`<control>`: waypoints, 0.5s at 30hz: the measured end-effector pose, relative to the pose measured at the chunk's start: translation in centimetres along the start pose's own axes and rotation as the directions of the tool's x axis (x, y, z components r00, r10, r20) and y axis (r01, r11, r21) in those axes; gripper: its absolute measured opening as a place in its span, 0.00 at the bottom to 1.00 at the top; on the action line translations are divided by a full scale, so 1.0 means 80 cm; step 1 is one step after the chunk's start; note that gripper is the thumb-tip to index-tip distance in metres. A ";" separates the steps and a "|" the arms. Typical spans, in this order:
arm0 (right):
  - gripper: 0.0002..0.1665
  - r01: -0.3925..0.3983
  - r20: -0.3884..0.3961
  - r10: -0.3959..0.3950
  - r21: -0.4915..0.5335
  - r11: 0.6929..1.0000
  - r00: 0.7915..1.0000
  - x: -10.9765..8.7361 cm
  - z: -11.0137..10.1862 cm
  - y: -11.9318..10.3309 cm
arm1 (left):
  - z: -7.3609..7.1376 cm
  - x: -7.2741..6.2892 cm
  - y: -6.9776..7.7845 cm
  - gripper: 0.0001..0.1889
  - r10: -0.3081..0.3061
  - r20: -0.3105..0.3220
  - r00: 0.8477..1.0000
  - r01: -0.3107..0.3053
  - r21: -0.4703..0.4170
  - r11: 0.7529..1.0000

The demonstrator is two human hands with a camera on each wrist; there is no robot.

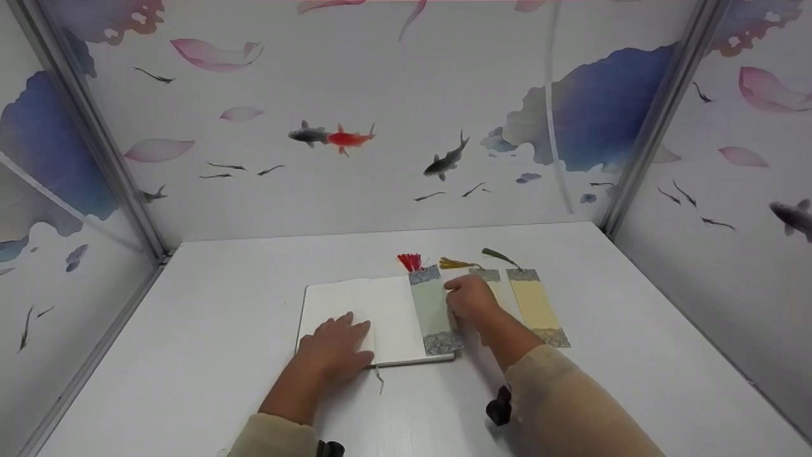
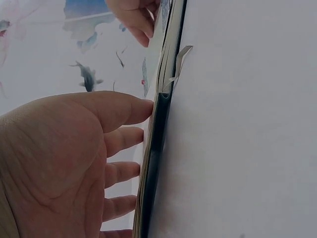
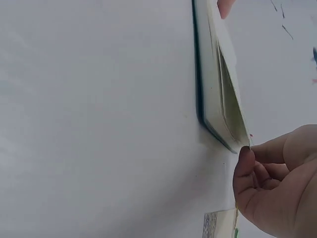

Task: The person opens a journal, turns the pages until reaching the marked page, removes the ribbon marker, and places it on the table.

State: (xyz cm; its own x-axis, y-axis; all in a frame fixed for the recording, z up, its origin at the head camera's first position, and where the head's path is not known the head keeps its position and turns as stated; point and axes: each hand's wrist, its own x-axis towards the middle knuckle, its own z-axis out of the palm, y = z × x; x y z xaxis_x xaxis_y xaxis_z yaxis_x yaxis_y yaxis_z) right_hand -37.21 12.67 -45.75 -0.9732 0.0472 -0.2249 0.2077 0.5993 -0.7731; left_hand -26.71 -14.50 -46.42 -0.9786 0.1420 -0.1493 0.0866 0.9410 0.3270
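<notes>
An open notebook [image 1: 393, 317] lies on the table, blank pages upward. My left hand [image 1: 336, 346] rests on its left page with fingers straight and spread; in the left wrist view the thumb [image 2: 129, 109] reaches the notebook's edge. A pale green bookmark [image 1: 432, 311] with grey patterned ends and a red tassel [image 1: 410, 261] lies along the right page. My right hand [image 1: 471, 298] pinches the bookmark's right edge between thumb and curled forefinger. In the right wrist view, the pinched edge [image 3: 248, 146] stands raised above the page block [image 3: 210, 94].
Right of the notebook lie a cream bookmark [image 1: 485, 275] with a gold tassel, partly hidden by the right hand, and a yellow bookmark [image 1: 534, 304] with a green tassel. A ribbon [image 1: 380, 381] hangs from the notebook's spine. Patterned walls [image 1: 380, 190] border the white table [image 1: 222, 304].
</notes>
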 end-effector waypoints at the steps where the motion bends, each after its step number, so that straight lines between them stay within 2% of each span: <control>1: 0.24 -0.006 0.000 0.007 0.039 0.999 1.000 0.003 -0.004 0.002 | 0.000 0.000 0.000 0.35 -0.001 0.000 1.000 0.001 -0.001 1.000; 7: 0.27 -0.006 -0.015 0.008 0.172 0.985 1.000 0.018 -0.044 0.016 | 0.001 0.001 -0.002 0.34 0.003 -0.002 1.000 -0.003 0.000 1.000; 15: 0.32 -0.069 -0.055 0.077 0.134 0.989 0.996 0.033 -0.130 0.055 | 0.002 0.004 0.003 0.34 0.016 0.007 1.000 -0.016 0.019 1.000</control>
State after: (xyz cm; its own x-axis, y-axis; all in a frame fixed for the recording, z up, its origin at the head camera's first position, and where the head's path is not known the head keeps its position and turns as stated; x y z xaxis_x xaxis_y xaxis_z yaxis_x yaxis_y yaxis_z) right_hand -39.90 23.76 -43.58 -0.9582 0.1371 -0.2512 0.2861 0.4820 -0.8282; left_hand -27.00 -14.20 -46.54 -0.9758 0.1586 -0.1504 0.1055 0.9443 0.3118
